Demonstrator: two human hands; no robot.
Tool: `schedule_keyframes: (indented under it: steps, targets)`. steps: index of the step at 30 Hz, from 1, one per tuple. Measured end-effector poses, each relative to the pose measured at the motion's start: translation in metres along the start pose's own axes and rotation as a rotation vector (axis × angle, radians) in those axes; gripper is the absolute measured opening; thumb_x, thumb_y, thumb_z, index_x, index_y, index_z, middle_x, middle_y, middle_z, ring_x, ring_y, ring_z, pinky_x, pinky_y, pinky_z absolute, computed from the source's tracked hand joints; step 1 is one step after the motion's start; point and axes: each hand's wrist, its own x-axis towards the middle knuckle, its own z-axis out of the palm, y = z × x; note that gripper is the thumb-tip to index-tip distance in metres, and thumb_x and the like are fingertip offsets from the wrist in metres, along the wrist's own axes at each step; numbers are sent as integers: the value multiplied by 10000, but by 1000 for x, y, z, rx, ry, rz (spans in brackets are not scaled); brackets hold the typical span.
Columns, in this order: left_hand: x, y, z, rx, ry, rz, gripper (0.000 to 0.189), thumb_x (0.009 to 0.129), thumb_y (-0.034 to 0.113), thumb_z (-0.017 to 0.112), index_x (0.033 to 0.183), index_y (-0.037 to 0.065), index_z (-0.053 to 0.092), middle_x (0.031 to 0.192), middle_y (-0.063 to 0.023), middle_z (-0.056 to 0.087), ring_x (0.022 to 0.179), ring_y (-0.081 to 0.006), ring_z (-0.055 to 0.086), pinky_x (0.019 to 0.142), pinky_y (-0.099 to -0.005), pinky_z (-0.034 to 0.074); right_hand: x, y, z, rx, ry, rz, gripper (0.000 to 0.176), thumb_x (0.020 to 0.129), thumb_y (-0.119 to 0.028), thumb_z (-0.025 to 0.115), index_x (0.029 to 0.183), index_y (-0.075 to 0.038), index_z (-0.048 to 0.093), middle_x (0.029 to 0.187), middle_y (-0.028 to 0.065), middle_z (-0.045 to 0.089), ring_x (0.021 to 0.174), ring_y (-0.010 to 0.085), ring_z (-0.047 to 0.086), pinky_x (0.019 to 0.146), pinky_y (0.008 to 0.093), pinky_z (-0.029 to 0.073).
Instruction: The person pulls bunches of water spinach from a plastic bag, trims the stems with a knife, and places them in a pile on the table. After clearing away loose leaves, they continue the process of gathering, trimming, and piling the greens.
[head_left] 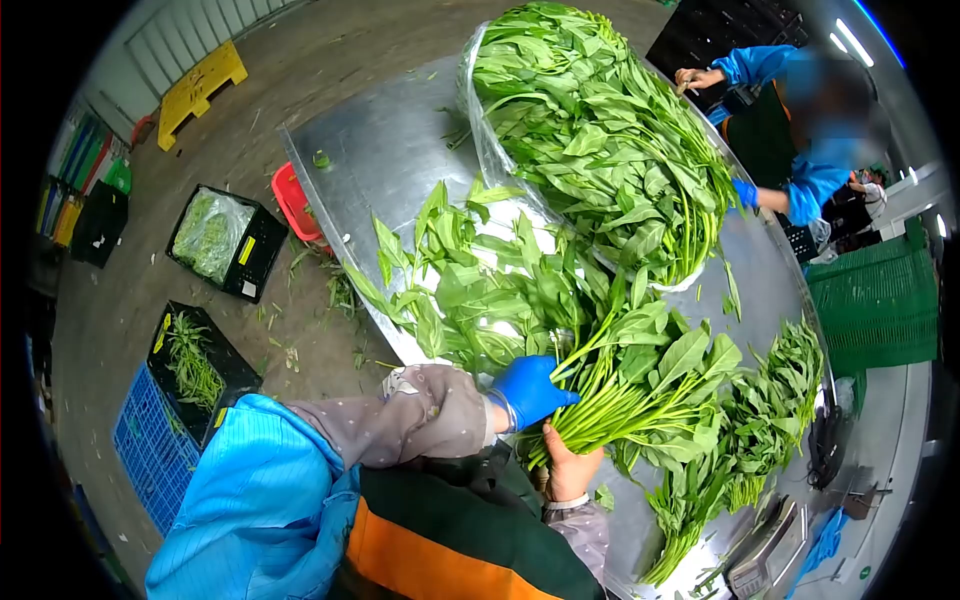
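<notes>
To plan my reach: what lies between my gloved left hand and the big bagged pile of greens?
Head view: loose leafy greens spread on the steel table fill the stretch from left hand, gripping a bunch, to bagged pile.

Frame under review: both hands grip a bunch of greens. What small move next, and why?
Probably tighten the right hand around the stems while the gloved left hand gathers them in: the bunch of greens fans loosely above both hands, and loose greens lie beside it on the metal table.
</notes>
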Motion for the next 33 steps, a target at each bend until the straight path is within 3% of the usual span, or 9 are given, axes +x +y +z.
schedule_keyframes:
  steps: [9,10,11,13,17,22,25,31,33]
  targets:
    - [-10,-3,-5,218,-133,271,306,772,343,601,918,75,622,753,-187,606,682,-364,585,598,-427,467,0,11,-1,138,-15,101,370,675,58,673,1015,18,534,929,68,586,790,157,565,712,278,456]
    - [-14,10,-12,402,-314,189,289,798,318,568,964,85,608,774,-181,610,680,-372,580,595,-431,464,1,15,-4,178,-25,134,362,679,64,666,1012,16,533,922,64,583,779,158,564,709,278,456]
    - [-20,-12,-2,344,-253,374,301,792,321,550,963,73,564,752,-205,595,654,-374,585,552,-465,447,2,19,-5,218,-36,167,355,683,70,659,1010,14,532,914,60,580,769,159,563,705,278,456]
    - [-23,-26,-1,-39,-330,452,260,792,260,563,984,87,585,742,-164,605,612,-308,599,531,-390,454,3,13,-1,290,-25,201,331,695,89,638,996,12,523,886,56,573,742,155,557,676,280,458]
    - [3,-6,-76,-1302,-33,-52,362,826,236,480,1092,-1,543,735,-72,625,454,-107,463,432,-220,366,-4,2,-6,229,17,222,322,695,94,635,983,10,519,871,65,574,741,158,557,671,281,458]
    - [-15,34,-104,-738,241,-50,376,869,225,428,1157,8,533,681,-56,624,394,-43,379,375,-177,302,-3,-8,3,239,123,116,294,689,60,656,954,17,535,855,67,580,721,153,551,667,278,451]
    - [-13,9,-56,-455,-330,-427,352,858,385,538,1001,85,655,696,-49,651,445,-62,485,389,-210,385,-2,-5,4,190,85,142,310,706,105,619,985,14,519,859,70,577,734,158,558,679,275,454]
    - [-30,-24,4,-631,-328,-248,496,865,477,488,886,-4,608,695,-61,577,626,-148,490,602,-273,408,-2,9,-3,298,-133,358,322,736,65,608,1039,5,518,959,79,587,819,170,573,723,290,466]
    - [-37,-30,12,-461,-354,-191,562,864,515,447,1070,8,574,949,-138,624,854,-216,570,791,-331,433,-3,11,2,406,-117,372,386,739,57,609,1104,4,498,1024,76,576,888,177,568,762,296,464]
